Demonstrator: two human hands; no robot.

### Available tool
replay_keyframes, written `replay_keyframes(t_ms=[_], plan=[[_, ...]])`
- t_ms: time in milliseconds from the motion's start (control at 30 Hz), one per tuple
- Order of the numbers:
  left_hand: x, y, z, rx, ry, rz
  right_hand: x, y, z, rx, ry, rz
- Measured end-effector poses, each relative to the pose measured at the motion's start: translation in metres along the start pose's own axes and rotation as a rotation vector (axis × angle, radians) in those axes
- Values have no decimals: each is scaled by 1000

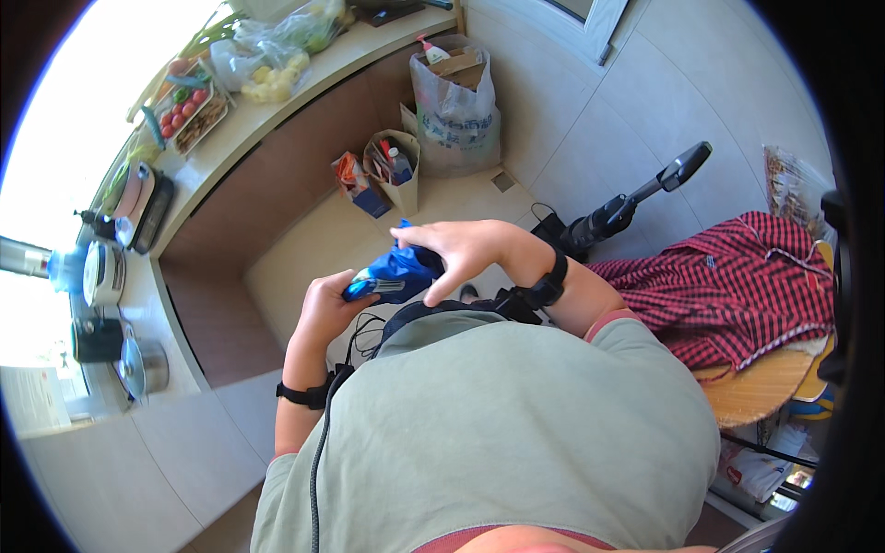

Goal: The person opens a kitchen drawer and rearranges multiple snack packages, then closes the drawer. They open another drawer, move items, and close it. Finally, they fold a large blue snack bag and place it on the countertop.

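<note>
In front of my waist, my left hand [330, 304] grips the lower left end of a crumpled blue plastic packet [397, 271], thumb on top and fingers beneath. A printed label with pale and green parts shows near that thumb. My right hand [463, 256] is at the packet's other end, its thumb and fingers spread wide around the blue plastic. Whether the right fingertips touch the packet cannot be told. What the packet contains is hidden. Black straps sit on both my forearms.
A counter [235, 155] with vegetables, appliances and a pot [143, 363] curves along the left. On the floor ahead stand a stuffed plastic bag [460, 131] and two smaller bags. To the right are a stick vacuum cleaner [601, 221] and a wooden table [753, 390] under a checked red garment [726, 297].
</note>
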State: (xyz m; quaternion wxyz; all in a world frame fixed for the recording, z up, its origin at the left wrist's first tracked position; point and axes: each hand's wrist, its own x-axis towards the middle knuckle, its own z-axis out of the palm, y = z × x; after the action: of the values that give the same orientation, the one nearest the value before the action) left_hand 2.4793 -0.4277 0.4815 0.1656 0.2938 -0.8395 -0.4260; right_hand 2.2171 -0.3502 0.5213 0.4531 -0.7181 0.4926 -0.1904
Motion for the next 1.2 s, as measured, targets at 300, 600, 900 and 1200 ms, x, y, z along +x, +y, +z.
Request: replay_keyframes(t_ms=[300,600,900,1200], plan=[[242,-31,-8,158,43,-27,96,126,-161,-76,380,43],[436,-121,0,-314,-181,-88,164,264,-283,-16,603,41],[627,-193,91,8,-382,142,136,387,-423,-459,822,417],[719,-205,161,247,-330,111,176,466,-491,-390,596,549]])
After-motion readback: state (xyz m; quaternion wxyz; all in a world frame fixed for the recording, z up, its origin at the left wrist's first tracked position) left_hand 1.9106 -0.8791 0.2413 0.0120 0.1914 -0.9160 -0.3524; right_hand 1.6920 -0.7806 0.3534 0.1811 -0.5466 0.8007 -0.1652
